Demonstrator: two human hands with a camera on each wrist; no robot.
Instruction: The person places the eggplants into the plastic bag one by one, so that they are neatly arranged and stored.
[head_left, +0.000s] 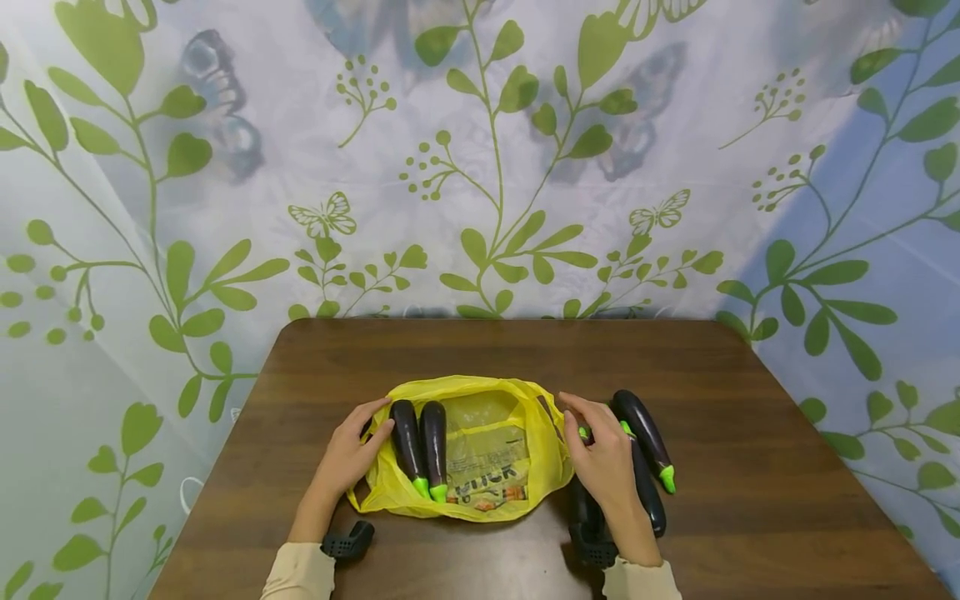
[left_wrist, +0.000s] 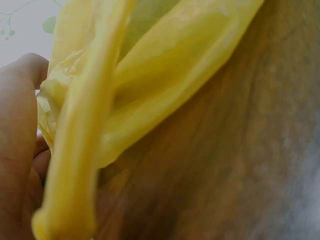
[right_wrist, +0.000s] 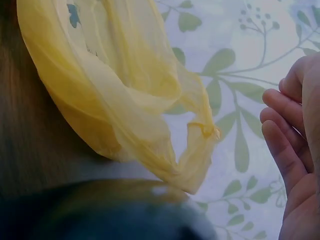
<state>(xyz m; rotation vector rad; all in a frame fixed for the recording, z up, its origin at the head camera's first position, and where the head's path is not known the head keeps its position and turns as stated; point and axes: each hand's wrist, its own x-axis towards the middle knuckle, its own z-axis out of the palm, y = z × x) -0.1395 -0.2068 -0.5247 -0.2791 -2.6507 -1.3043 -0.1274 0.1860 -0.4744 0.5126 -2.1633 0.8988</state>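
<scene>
A yellow plastic bag (head_left: 551,450) lies on the table with its mouth spread wide. Inside, along its left side, lie two dark eggplants (head_left: 406,437) with green stems. My left hand (head_left: 352,450) is at the bag's left rim, thumb and fingers holding the thin plastic, as the left wrist view also shows. At the right rim is my right hand (head_left: 603,450); in the right wrist view its bent, relaxed fingers (right_wrist: 280,145) are apart from the bag's knotted handle (right_wrist: 200,150). Several more eggplants (head_left: 643,425) lie beside and under that hand, partly hidden by it.
The brown wooden table (head_left: 750,467) has rounded far corners. Behind it hangs a pale curtain (head_left: 525,167) with green leaves and butterflies. Black wrist straps (head_left: 348,542) sit at both wrists. A dark blurred shape (right_wrist: 100,215) fills the bottom of the right wrist view.
</scene>
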